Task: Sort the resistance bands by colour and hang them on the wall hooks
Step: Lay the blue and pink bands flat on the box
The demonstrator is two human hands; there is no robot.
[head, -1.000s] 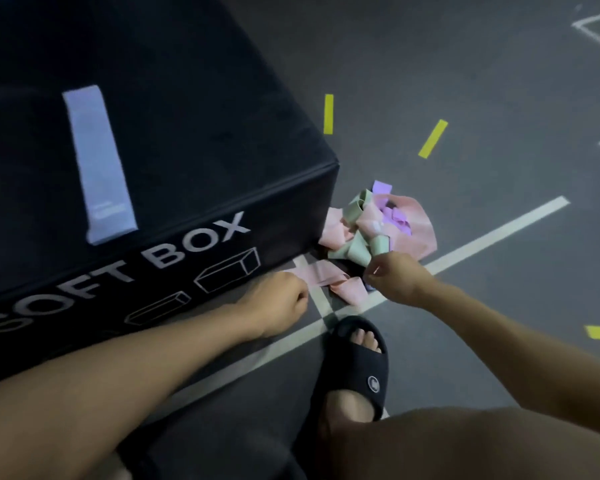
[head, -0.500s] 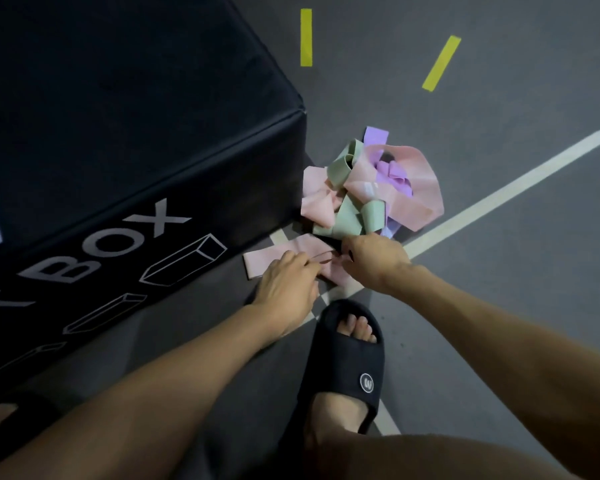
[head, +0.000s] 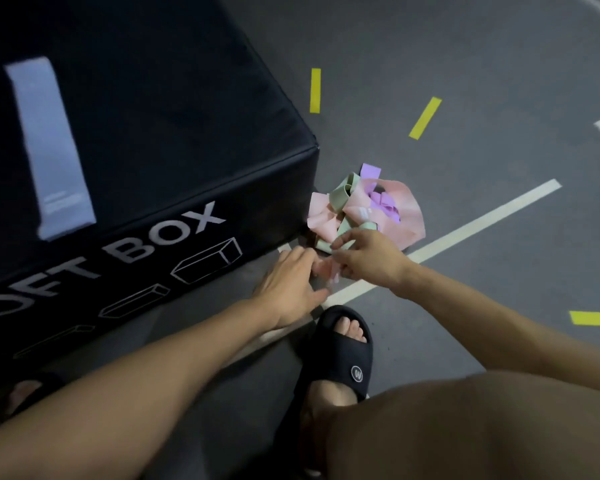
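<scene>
Several flat, rubbery resistance bands (head: 364,211) lie in a crumpled heap on the grey floor (head: 465,81), just right of the padded black soft box (head: 146,140); pink, sage green and lilac loops tangle together; a pale blue band (head: 51,147) lies flat and straight on the box's matte top, far left. Left hand (head: 291,289) reaches in with fingers loosely extended, fingertips at a pink band (head: 324,270) near the heap; right hand (head: 368,259) pinches that same pink strip; a white painted line (head: 482,221) runs beneath; a black foam slide (head: 343,355) sits near.
</scene>
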